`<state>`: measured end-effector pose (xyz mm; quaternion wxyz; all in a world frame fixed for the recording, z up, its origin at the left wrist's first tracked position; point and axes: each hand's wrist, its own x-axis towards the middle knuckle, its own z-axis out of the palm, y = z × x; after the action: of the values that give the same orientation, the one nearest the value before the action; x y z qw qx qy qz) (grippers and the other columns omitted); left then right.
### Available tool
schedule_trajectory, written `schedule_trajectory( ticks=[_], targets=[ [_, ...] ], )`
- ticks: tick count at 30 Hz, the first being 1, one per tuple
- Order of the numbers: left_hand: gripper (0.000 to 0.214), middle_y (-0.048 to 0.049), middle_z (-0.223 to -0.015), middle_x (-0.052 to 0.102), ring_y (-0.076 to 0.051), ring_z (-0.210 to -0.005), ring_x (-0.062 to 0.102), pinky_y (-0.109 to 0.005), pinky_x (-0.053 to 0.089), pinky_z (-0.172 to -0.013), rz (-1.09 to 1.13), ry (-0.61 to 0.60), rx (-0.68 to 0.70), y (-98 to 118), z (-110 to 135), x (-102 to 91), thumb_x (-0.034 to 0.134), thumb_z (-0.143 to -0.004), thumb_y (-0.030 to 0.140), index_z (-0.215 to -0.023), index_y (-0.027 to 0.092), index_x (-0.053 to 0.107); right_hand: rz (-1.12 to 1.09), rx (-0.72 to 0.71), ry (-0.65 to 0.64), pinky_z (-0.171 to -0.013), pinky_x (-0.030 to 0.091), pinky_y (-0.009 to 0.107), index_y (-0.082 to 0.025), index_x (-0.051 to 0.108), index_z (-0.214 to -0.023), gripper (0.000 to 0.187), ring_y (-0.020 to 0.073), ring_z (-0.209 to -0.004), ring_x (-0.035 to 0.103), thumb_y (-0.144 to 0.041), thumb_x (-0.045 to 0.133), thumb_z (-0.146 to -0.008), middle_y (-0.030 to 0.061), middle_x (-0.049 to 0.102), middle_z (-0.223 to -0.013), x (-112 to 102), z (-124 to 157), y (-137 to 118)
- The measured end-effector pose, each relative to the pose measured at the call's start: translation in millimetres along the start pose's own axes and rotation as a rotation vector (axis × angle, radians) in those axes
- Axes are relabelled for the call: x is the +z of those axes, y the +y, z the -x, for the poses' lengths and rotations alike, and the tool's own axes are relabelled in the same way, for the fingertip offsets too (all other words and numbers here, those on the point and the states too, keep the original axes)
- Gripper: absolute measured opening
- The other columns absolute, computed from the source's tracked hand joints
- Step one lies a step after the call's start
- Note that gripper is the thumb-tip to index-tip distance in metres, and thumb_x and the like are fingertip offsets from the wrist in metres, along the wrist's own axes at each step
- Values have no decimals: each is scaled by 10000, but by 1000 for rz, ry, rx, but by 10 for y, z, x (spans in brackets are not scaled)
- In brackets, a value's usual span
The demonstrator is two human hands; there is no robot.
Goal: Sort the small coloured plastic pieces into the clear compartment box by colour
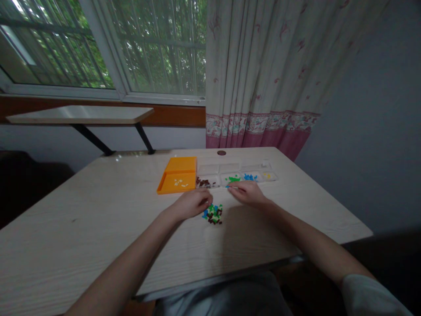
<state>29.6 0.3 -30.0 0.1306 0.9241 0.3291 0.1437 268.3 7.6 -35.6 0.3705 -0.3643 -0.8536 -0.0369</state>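
Pale wood-grain desk (98,224), one, by the window.

Orange plastic case (180,164), one, lying open; white pieces (179,182), a handful, scattered in its near half.

Clear compartment box (215,179), one, lid laid back, just beside the case. Contents, left to right: brown pieces (204,182), a spread; green pieces (234,179), a cluster; blue pieces (250,177), a cluster; yellow pieces (267,175), a few.

Mixed pile (214,213), one, on the bare desktop in front of the box: brown, green, blue and some pale bits, loosely heaped.

Left hand (194,203), resting low at the pile's far left edge, fingers curled; whether they hold anything I cannot tell from where I stand.

Right hand (248,193), at the box's near edge, in front of the green pieces; thumb and forefinger appear pinched on a small blue piece (227,186).

Condition: by my reckoning, partway. Single-colour groups lie in the containers; the pile remains mixed, with several colours together. Exact counts cannot be made out.
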Motion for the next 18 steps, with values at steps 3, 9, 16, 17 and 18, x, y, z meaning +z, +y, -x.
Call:
schedule_trajectory(
  ticks=[3, 9, 16, 17, 18],
  targets=[
    [125, -35, -783, 555, -137, -757, 519, -209, 392, -672, 0, 7, -11, 8, 10, -15, 447, -780, 182, -783, 169, 571, -19, -31, 94, -594, 440, 185, -187, 689, -829, 259, 93, -566, 591, -334, 476, -824, 30, 690, -698, -25, -6, -19],
    [108, -28, -765, 567, -139, -739, 525, -209, 389, -657, 4, -1, -25, 13, 17, -34, 475, -756, 182, -779, 179, 581, -24, -6, 66, -615, 464, 214, -199, 690, -849, 278, 100, -576, 599, -349, 456, -835, 37, 694, -730, -36, 0, -12],
    [131, -25, -722, 581, -138, -693, 531, -210, 384, -627, -33, -12, -50, 2, 35, -41, 461, -767, 203, -753, 179, 589, 44, -31, 102, -603, 451, 208, -195, 692, -846, 257, 95, -548, 595, -334, 477, -824, 37, 695, -713, -176, -6, 117],
    [137, -25, -722, 583, -138, -690, 532, -210, 385, -626, -37, -15, -54, 0, 40, -48, 456, -767, 202, -754, 179, 590, 55, -26, 111, -601, 448, 208, -194, 691, -851, 256, 96, -544, 592, -334, 479, -823, 38, 695, -719, -217, -12, 146],
    [145, -28, -730, 585, -137, -694, 534, -210, 387, -631, -40, -16, -54, -2, 46, -57, 449, -768, 197, -758, 178, 592, 69, -12, 121, -601, 445, 210, -193, 691, -853, 259, 97, -544, 590, -338, 479, -822, 40, 695, -728, -259, -20, 180]
  ],
)
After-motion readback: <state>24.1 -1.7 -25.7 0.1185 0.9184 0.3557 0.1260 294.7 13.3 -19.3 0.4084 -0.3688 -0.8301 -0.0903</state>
